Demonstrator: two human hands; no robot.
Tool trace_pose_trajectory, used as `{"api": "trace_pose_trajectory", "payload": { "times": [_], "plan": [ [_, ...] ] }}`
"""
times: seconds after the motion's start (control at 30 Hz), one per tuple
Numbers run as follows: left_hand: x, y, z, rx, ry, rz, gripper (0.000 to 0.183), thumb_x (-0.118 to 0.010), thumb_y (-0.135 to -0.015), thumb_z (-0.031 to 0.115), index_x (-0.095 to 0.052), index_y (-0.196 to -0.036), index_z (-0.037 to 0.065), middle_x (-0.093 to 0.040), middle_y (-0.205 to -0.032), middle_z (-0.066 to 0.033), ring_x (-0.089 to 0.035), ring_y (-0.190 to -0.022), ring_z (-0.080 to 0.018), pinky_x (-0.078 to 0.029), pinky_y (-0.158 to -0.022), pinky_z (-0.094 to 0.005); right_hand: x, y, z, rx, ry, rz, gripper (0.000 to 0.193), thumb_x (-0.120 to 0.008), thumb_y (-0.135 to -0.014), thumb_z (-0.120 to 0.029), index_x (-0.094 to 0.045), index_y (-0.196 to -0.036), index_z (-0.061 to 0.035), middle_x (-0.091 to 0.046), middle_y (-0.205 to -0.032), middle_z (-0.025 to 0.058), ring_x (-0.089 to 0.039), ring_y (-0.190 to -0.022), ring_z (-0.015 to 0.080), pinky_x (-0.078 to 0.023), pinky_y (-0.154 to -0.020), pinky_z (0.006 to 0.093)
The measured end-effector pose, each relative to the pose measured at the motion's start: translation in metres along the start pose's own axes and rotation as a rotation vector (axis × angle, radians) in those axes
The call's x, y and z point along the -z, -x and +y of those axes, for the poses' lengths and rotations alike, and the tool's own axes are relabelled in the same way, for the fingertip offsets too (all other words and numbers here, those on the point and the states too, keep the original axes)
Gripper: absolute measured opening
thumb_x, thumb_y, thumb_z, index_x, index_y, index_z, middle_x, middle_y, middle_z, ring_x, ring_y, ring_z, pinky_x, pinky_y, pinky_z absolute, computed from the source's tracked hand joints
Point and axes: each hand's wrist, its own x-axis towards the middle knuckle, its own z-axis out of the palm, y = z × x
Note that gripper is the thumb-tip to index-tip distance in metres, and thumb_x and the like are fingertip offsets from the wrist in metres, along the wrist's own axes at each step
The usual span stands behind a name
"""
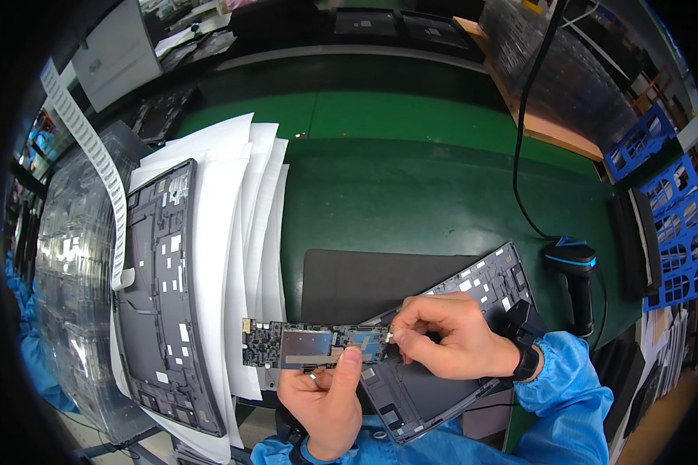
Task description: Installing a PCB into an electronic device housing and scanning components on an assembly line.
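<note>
Circuit board: you have the long board [267,346] raised over the desk [411,182], lengthwise across your view, its right end overlapping the nearer dark chassis [442,391] and its left end by the paper sheets.
Left hand: your left hand [324,404] grips the board from its near edge, thumb on top and the other fingers beneath.
Right hand: your right hand [454,339] has thumb and forefinger pinched together at the board's right end, by a small white part; you cannot tell from here whether they hold it.
Nearer chassis: it lies slantwise below your right hand, overlapping a dark mat [376,280].
Left side: a second chassis [153,291] lies on your fanned white paper sheets [219,186]; a curling label strip [93,143] reaches down to it, beside stacked clear trays [77,240].
Right side: your handheld scanner [578,291] stands beyond the nearer chassis, with a blue plastic rack [682,232] farther right.
</note>
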Motion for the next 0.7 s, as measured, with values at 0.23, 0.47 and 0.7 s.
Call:
{"api": "trace_pose_trajectory", "payload": {
  "times": [0.23, 0.47, 0.7],
  "plan": [
    [0.0041, 0.0019, -0.0008, -0.008, -0.034, -0.079, 0.022, -0.061, -0.092, -0.008, -0.053, -0.112, -0.002, -0.067, -0.097, -0.0109, -0.065, -0.084, -0.0123, -0.054, -0.085, -0.0307, 0.0008, 0.0002, 0.0015, -0.023, -0.003, -0.005, 0.007, -0.065, -0.088, -0.001, -0.062, -0.087, 0.0052, -0.064, -0.069, 0.0071, -0.064, -0.062, 0.0115, -0.05, -0.054, 0.0248],
    [0.009, 0.0025, -0.0044, -0.001, -0.048, -0.094, 0.025, -0.061, -0.093, -0.008, -0.052, -0.115, -0.003, -0.067, -0.098, -0.0117, -0.065, -0.085, -0.0135, -0.054, -0.086, -0.032, 0.0024, -0.0016, -0.0016, -0.052, -0.059, -0.019, 0.006, -0.063, -0.09, -0.001, -0.063, -0.089, 0.005, -0.065, -0.07, 0.0059, -0.065, -0.063, 0.0102, -0.051, -0.055, 0.0237],
    [0.0055, 0.0034, -0.0035, -0.024, -0.074, -0.126, 0.022, -0.061, -0.093, -0.007, -0.053, -0.114, -0.003, -0.067, -0.097, -0.0115, -0.065, -0.087, -0.0146, -0.054, -0.088, -0.034, 0.0041, -0.0016, -0.0033, -0.079, -0.084, -0.032, 0.008, -0.063, -0.092, -0.002, -0.062, -0.089, 0.0048, -0.066, -0.071, 0.0053, -0.065, -0.063, 0.0093, -0.051, -0.055, 0.0233]
  ]
}}
